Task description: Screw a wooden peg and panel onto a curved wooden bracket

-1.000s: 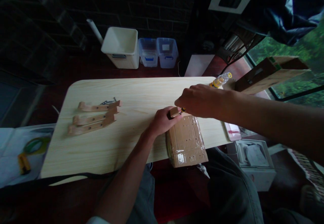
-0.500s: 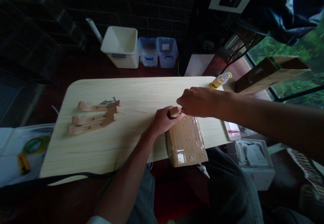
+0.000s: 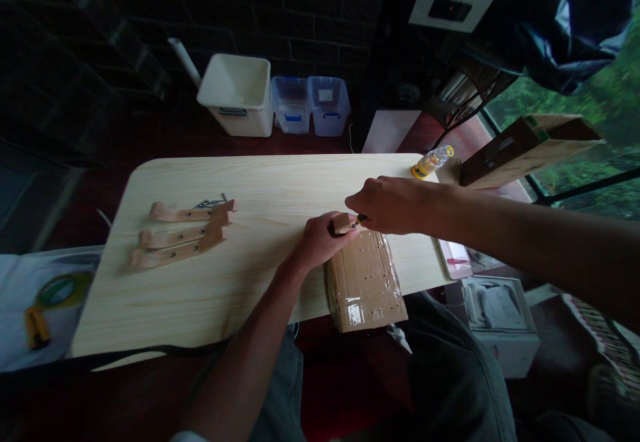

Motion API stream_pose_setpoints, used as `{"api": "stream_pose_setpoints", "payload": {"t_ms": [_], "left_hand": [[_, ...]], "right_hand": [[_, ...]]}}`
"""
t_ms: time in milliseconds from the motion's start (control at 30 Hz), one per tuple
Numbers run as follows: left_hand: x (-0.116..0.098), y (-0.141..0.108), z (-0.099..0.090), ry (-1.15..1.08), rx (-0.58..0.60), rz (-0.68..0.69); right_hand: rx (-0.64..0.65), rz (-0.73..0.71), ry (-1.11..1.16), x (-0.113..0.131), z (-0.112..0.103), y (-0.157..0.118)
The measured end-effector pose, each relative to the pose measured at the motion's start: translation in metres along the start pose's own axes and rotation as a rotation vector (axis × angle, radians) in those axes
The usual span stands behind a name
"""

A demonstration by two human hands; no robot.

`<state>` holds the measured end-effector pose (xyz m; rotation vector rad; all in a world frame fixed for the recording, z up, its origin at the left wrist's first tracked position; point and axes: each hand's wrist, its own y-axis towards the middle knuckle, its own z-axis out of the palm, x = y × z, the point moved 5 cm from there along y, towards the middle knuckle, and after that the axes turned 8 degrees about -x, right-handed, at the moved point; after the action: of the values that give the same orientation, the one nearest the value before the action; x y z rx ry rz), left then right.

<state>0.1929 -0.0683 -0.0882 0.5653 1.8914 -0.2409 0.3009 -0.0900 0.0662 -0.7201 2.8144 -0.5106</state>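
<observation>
My left hand (image 3: 320, 237) is closed around a small curved wooden piece (image 3: 343, 223), pressing it at the far end of a tape-wrapped cardboard piece (image 3: 367, 279) dotted with small holes. My right hand (image 3: 384, 203) is closed on a screwdriver (image 3: 361, 218) with a dark and yellow handle, mostly hidden in the fist. Its tip meets the wood beside a dark screw hole, close to my left fingertips. On the left of the table, several similar curved wooden pieces (image 3: 175, 237) with dark holes lie side by side, and a few metal screws (image 3: 213, 203) lie behind them.
The pale wooden table (image 3: 260, 182) spans the view. A clear bottle with a yellow band (image 3: 431, 162) lies at its far right corner, near a tall cardboard box (image 3: 525, 149). A pink-edged tray (image 3: 454, 259) sits at the right edge. Plastic bins (image 3: 245, 112) stand on the floor behind.
My right hand has turned slightly, so more of the screwdriver shows. My left hand still holds the wooden piece in place. The whole view has shifted a little.
</observation>
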Motion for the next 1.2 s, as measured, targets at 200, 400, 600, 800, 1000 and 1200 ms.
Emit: {"api": "stream_pose_setpoints", "payload": {"t_ms": [200, 400, 600, 800, 1000, 1200], "left_hand": [[-0.004, 0.001, -0.001, -0.012, -0.027, 0.036], [-0.003, 0.001, -0.001, 0.02, -0.02, 0.015], [-0.005, 0.001, -0.002, 0.026, -0.018, 0.027], [-0.008, 0.0, -0.003, 0.027, -0.038, 0.033], [-0.006, -0.001, -0.003, 0.023, -0.048, 0.013], [-0.004, -0.001, -0.003, 0.019, -0.053, 0.032]], "right_hand": [[0.094, 0.227, 0.084, -0.007, 0.002, 0.001], [0.11, 0.251, 0.175, 0.001, -0.006, 0.006], [0.059, 0.135, 0.05, 0.004, -0.02, 0.001], [0.018, 0.022, -0.093, 0.008, -0.018, -0.006], [0.024, 0.051, 0.02, 0.003, -0.006, 0.001], [0.042, 0.12, 0.042, 0.0, -0.009, 0.003]]}}
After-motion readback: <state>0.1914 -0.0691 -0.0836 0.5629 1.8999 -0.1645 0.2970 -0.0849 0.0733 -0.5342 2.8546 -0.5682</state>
